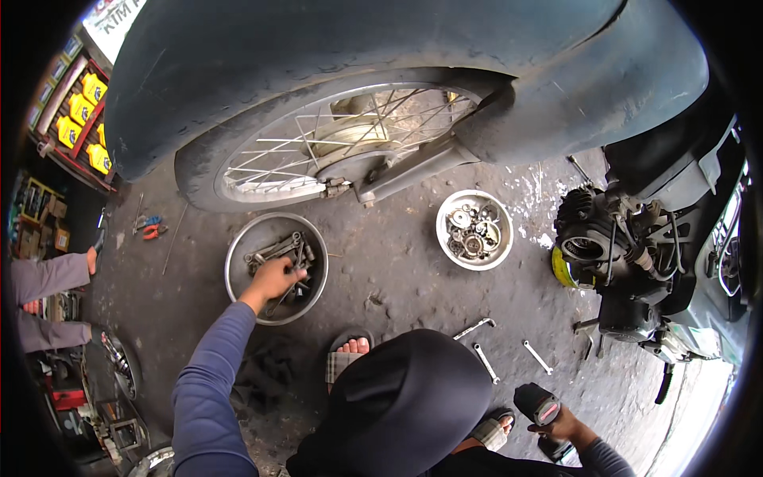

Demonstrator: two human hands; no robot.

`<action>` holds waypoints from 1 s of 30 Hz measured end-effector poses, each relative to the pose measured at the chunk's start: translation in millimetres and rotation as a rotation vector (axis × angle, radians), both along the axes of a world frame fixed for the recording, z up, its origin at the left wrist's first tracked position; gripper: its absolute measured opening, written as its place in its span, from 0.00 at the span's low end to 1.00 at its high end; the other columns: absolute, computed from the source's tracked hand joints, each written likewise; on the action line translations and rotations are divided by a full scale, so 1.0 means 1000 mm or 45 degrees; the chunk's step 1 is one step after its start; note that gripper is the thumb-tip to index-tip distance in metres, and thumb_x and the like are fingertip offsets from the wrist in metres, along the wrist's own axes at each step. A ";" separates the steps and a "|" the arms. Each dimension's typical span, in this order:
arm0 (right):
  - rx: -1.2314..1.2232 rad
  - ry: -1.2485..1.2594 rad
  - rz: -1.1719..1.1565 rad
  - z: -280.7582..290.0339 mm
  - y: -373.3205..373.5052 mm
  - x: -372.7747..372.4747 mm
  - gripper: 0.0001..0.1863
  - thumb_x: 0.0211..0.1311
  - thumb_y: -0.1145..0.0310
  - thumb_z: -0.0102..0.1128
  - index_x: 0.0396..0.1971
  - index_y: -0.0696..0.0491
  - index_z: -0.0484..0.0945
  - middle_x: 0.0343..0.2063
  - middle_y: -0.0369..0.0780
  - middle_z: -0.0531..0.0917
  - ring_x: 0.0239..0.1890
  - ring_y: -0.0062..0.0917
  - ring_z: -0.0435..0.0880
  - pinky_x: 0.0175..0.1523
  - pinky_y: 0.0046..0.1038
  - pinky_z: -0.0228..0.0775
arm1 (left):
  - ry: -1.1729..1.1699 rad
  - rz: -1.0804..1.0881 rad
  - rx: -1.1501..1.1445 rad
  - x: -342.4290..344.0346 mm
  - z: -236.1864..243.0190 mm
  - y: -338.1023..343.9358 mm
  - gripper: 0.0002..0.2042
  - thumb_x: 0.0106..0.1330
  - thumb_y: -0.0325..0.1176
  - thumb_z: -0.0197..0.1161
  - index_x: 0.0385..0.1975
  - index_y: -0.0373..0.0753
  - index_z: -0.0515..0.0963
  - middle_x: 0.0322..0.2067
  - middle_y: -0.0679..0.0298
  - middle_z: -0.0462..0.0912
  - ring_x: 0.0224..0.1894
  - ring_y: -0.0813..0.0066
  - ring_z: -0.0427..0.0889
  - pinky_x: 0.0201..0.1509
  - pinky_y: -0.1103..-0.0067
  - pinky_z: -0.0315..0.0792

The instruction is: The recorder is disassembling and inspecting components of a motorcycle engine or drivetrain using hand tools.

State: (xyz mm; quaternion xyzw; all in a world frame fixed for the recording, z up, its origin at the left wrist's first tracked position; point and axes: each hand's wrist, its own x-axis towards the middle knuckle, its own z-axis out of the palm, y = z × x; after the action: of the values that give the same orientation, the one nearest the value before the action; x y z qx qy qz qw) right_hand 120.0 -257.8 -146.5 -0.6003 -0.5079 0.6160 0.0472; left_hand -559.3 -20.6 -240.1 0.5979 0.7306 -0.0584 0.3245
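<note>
My left hand (274, 281) reaches into a round metal basin (232, 274) of wrenches and sockets (300, 245). Its fingers curl among the tools, and what they grip cannot be made out. Low on the right, my right hand (566, 424) is wrapped round the handle of a dark cordless power tool (537, 404). Two combination wrenches (486, 364) (537, 358) and a bent bar wrench (474, 328) lie on the floor between my knee and the motorcycle parts. A smaller pale bowl (440, 238) holds gears and round metal parts.
Ahead stands a motorcycle's spoked wheel (262, 171) under a big dark fender (334, 40). A motorcycle engine (592, 230) is at the right. Red-handled pliers (152, 231) lie at the left, near another person's legs (60, 274). Yellow bottles (79, 107) fill a rack.
</note>
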 end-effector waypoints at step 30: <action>0.695 0.362 0.653 0.040 0.170 -0.169 0.25 0.38 0.56 0.74 0.34 0.56 0.77 0.29 0.43 0.80 0.28 0.36 0.79 0.37 0.33 0.73 | -0.954 -0.960 0.601 0.231 0.085 -0.026 0.09 0.52 0.37 0.66 0.30 0.42 0.77 0.21 0.56 0.81 0.26 0.49 0.81 0.30 0.62 0.74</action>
State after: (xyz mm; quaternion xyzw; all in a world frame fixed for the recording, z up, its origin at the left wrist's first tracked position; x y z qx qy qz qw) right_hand -49.2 -87.5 -106.4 -0.3281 -0.7748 0.5270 0.1195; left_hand -328.4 -47.0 -154.6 0.8527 0.2958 0.2103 0.3757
